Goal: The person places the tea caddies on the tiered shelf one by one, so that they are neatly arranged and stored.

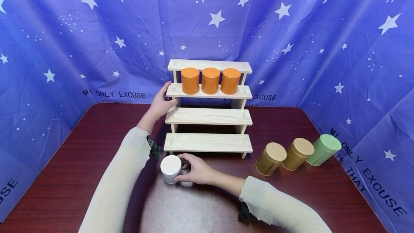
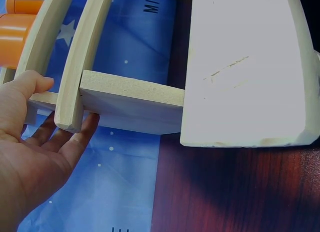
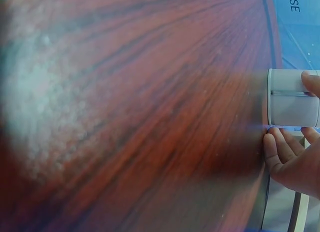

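A white tin with a lid (image 1: 170, 168) stands on the table just in front of the left end of a stepped wooden rack (image 1: 208, 116). My right hand (image 1: 195, 170) grips it from the right, thumb on the near side and fingers on the far side. Up at the rack's left side is my left hand (image 1: 160, 104), its thumb and fingers around the wooden frame near the second step from the top. In the left wrist view the fingertips (image 2: 86, 129) go behind a board edge. Three orange tins (image 1: 210, 81) stand in a row on that step.
To the right on the dark red table (image 1: 97, 154) stand two gold tins (image 1: 271, 159) (image 1: 298, 154) and a green tin (image 1: 323, 150). A blue curtain with stars (image 1: 207, 17) hangs behind and along both sides.
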Motion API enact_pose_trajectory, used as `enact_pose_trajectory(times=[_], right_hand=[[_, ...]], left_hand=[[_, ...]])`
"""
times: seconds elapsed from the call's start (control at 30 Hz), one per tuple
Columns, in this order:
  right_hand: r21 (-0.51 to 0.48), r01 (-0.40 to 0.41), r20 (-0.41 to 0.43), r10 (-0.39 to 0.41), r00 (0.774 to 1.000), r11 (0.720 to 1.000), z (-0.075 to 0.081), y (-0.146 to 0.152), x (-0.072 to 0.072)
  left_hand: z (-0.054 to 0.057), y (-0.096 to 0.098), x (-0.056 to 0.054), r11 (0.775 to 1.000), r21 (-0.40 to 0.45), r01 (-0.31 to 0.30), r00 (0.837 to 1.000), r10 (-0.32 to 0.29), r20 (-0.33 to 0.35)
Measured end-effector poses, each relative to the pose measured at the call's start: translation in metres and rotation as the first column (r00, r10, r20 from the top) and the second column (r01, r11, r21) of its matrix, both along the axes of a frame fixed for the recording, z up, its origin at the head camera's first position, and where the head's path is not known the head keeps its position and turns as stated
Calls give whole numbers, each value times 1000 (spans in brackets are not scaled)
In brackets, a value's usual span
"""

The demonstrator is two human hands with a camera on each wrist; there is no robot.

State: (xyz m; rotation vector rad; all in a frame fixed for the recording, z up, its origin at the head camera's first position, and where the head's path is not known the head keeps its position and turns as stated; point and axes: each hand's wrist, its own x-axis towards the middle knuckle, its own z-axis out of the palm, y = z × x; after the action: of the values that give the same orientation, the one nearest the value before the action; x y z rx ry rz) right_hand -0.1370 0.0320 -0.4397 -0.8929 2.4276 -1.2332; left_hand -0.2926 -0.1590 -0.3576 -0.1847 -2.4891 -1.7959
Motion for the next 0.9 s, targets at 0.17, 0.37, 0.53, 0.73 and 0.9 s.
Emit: enact_pose_trajectory(times=[0.17,0.37,0.53,0.73,0.9], right_hand=[[2,3,-1,-3,1000,1000,-1,-3,0],[6,9,-11,-9,1000,1000,0,-4,0],[3,10,-21,-10,1000,1000,-1,-4,0],[-4,14,1,-14,1000,1000,-1,-4,1],[-11,17,9,-17,1000,1000,-1,-4,1]], left_hand=[[-3,-1,-1,1000,-16,-8,1000,8,-22],[-1,0,1,1000,-16,-18,1000,18,-2],[0,1,2,1000,-16,-19,1000,19,3],[1,1,3,1000,-8,-18,1000,18,-1],[1,1,3,1000,-4,-17,1000,17,8]])
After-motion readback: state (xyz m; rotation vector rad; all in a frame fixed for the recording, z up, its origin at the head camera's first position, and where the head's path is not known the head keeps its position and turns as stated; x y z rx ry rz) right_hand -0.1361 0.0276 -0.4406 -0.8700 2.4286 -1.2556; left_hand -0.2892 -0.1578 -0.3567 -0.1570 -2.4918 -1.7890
